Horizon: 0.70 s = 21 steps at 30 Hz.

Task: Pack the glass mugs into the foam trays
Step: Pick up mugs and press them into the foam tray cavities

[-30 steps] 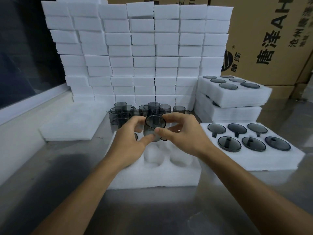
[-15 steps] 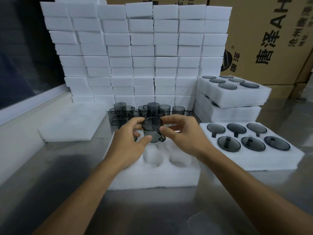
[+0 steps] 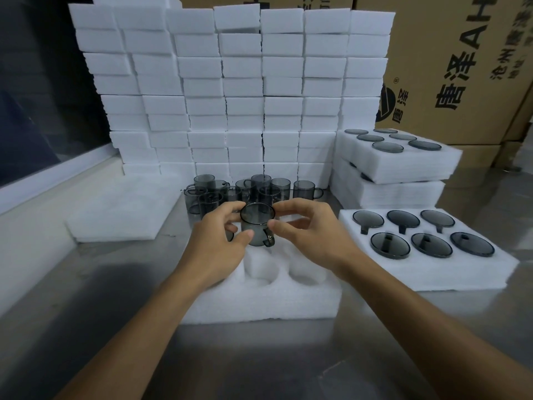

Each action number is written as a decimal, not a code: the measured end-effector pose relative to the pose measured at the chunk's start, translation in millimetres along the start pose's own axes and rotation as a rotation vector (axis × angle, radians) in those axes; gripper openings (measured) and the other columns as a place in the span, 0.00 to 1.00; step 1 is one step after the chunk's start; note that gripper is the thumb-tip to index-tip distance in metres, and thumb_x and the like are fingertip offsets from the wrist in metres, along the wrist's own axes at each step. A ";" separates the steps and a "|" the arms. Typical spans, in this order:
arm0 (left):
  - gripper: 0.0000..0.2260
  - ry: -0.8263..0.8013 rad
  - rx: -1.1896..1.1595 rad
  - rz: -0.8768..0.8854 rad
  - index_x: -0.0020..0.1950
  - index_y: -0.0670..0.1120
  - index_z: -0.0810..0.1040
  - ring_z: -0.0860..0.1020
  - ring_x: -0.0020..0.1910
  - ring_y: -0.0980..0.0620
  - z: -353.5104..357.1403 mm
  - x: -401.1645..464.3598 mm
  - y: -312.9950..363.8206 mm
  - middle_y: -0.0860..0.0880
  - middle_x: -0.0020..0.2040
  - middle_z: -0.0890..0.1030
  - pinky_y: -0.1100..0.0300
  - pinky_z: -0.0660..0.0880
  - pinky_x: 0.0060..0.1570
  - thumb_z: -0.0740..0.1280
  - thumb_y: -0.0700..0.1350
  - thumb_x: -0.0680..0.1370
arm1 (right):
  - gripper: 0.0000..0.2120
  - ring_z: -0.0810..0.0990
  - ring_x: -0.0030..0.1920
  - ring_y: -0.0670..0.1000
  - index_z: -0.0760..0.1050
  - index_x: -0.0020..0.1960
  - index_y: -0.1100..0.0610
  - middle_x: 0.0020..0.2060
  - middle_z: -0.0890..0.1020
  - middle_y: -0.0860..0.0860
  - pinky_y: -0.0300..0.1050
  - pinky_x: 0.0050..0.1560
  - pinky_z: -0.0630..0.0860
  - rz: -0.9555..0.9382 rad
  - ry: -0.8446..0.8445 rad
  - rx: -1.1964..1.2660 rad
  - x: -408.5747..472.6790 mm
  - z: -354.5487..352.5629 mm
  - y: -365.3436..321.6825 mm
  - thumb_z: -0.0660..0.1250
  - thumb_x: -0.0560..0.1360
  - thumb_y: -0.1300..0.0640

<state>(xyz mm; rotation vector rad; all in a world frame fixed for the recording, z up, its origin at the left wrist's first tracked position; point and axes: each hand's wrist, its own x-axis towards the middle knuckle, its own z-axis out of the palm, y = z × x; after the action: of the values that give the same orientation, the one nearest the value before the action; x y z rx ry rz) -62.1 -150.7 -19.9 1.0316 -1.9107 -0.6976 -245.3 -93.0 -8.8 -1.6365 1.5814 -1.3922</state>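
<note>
Handle point(image 3: 268, 239) swung toward you, center frame; your left hand point(image 3: 219, 243) gripped the glass mug point(image 3: 256, 226), right hand point(image 3: 311, 235) pinched its rim. Slick, fragile stuff, so holding the body looked safest.

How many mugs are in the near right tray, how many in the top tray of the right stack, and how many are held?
Near right tray: 6
Top stacked tray: 6
Held mug: 1
Total: 13
</note>
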 end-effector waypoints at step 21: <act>0.13 -0.055 0.021 -0.021 0.43 0.64 0.74 0.76 0.48 0.65 -4.6 -2.4 8.4 0.63 0.45 0.80 0.72 0.68 0.45 0.74 0.46 0.73 | 0.13 0.83 0.47 0.38 0.81 0.58 0.52 0.48 0.85 0.42 0.35 0.51 0.77 -0.005 -0.052 -0.099 3.7 -0.8 7.6 0.74 0.74 0.54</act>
<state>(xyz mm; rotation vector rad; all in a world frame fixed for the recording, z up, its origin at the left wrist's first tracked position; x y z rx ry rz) -60.7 -144.8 -12.1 1.0576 -1.9604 -0.7256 -250.1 -98.0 -13.8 -1.7199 1.6412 -1.2815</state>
